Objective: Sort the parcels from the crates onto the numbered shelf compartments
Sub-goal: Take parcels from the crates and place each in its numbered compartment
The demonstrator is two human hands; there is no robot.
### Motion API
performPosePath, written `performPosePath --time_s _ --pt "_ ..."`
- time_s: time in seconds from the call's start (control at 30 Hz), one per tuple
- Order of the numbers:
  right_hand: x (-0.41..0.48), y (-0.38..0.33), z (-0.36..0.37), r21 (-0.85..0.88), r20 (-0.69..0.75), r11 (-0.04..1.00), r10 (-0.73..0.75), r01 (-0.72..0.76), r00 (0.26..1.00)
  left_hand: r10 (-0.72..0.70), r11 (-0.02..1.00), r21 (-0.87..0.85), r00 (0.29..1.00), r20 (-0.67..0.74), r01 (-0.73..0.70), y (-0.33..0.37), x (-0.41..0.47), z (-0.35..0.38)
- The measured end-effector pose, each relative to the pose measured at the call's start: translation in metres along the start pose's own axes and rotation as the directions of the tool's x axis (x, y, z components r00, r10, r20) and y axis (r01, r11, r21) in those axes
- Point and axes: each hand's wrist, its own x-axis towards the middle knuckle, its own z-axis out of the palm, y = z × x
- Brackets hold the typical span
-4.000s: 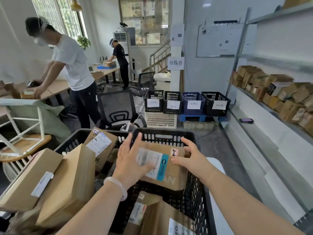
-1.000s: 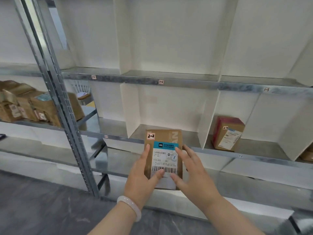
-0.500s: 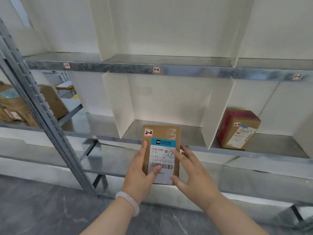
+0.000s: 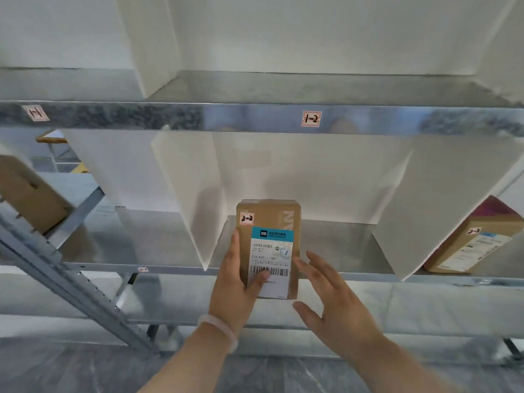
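Galvanised shelf rack (image 4: 255, 117), white dividers (image 4: 192, 194), lip tag 1-2 (image 4: 311, 119) above. Held up label toward camera: cardboard parcel (image 4: 269, 219), 2-2 sticker (image 4: 246, 218) showing, likely for matching number to slot. Grip by left hand (image 4: 232, 290) at lower left edge, thumb across barcode. Idle right hand (image 4: 334, 307) spread, holding nothing, just beside parcel's right edge, probably to steady. Parcel at mouth of middle lower compartment (image 4: 340, 245); whether resting on it, cannot tell. One slot right: neighbour parcel (image 4: 476, 245) marked 2-3.
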Motion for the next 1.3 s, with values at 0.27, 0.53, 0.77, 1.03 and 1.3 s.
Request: performPosePath --time_s 0.27,0.53,0.77,1.03,1.3 --pt "0.041 -0.002 0.029 -0.044 0.054 0.998 0.041 -0.039 0.998 -0.073 0.994 -0.082 0.997 0.035 0.075 -0.045 0.055 -0.006" --pt "0.057 -0.003 0.049 -0.073 0.073 0.996 0.055 -0.050 0.996 -0.038 0.993 -0.110 0.999 -0.014 0.036 -0.072 0.078 -0.005" --pt "0.064 0.001 0.059 -0.029 0.039 0.999 0.027 -0.026 0.999 -0.040 0.993 -0.117 0.997 -0.060 0.032 -0.074 0.084 -0.001" --pt "0.070 0.004 0.068 0.027 0.007 0.999 0.020 -0.020 1.000 -0.091 0.991 -0.104 0.992 -0.086 0.082 -0.089 0.088 0.003" --pt "0.067 0.001 0.065 0.052 -0.013 0.999 0.015 -0.015 1.000 -0.099 0.993 -0.078 0.988 -0.121 0.090 -0.085 0.085 0.007"
